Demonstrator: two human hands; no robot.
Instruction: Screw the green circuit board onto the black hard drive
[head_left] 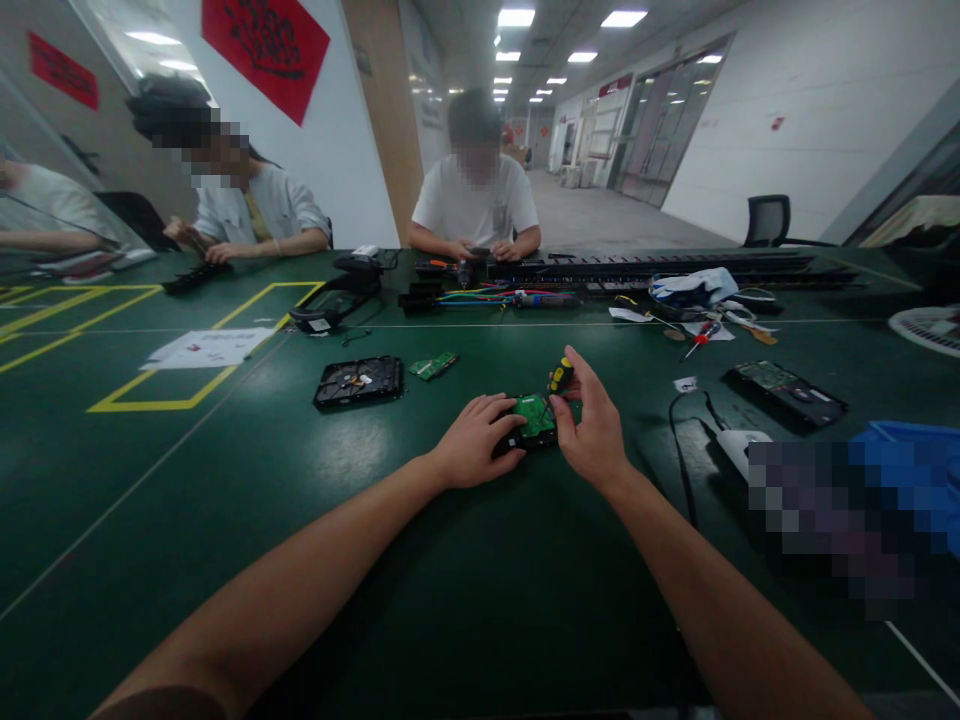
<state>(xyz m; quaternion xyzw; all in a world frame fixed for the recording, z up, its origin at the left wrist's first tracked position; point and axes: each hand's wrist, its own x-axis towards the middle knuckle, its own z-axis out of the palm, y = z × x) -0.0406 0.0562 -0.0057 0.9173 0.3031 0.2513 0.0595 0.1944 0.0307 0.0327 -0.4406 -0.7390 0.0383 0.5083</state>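
Note:
A hard drive [551, 437] lies in front of me with its green circuit board [534, 416] facing up. My left hand [480, 440] grips the drive's left end, fingers over the top and thumb along the near edge. In my right hand [590, 420] is a screwdriver [561, 376] with a short yellow and black handle, held between fingers and thumb. Its shaft slants down to the board; whether the tip sits in a screw is too small to tell. Behind the drive are a loose green circuit board [433, 366] and another hard drive [358, 382].
Another drive [786, 393] and a blue bin [911, 470] are on the right. A red screwdriver [703, 338] lies farther back, near bundled wires [487, 296] and long black strips [660, 265]. A black headset-like device [341, 297] stands left. Other people sit across the table.

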